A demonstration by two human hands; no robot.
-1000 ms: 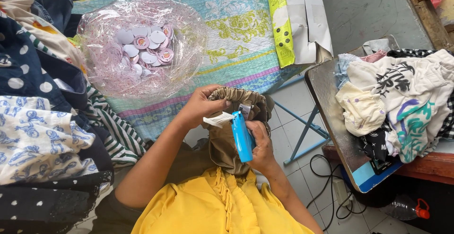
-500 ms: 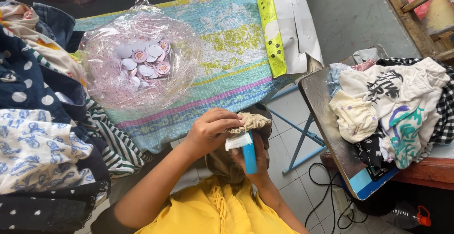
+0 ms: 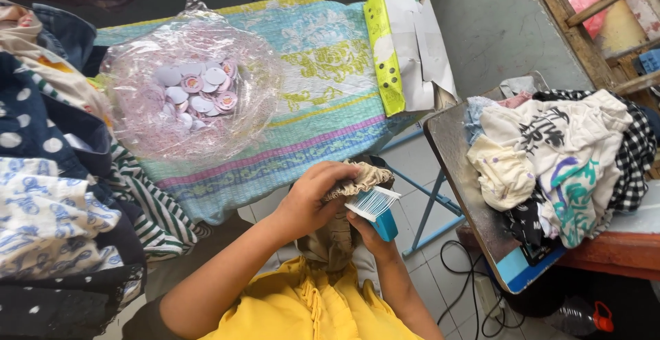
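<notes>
My left hand [image 3: 313,199] grips the gathered waistband of a khaki garment [image 3: 352,178] that hangs down over my lap. My right hand [image 3: 371,233] sits just under it and holds a blue tagging gun [image 3: 381,222] with a white comb of plastic fasteners [image 3: 370,202] pressed against the waistband. Both hands work close together, below the near edge of the table. A yellow garment [image 3: 309,309] lies across my lap under my forearms.
A clear plastic bag of round paper tags [image 3: 196,92] rests on the striped cloth-covered table [image 3: 323,106]. Folded patterned clothes [image 3: 55,195] pile up at the left. A yellow and white box [image 3: 405,51] lies at the table's right end. More clothes [image 3: 557,154] heap on a metal tray [image 3: 454,154] at the right.
The tagging gun has tipped from upright to slanting, its fastener comb now fanned against the waistband. My left hand has shifted its grip along the gathered fabric.
</notes>
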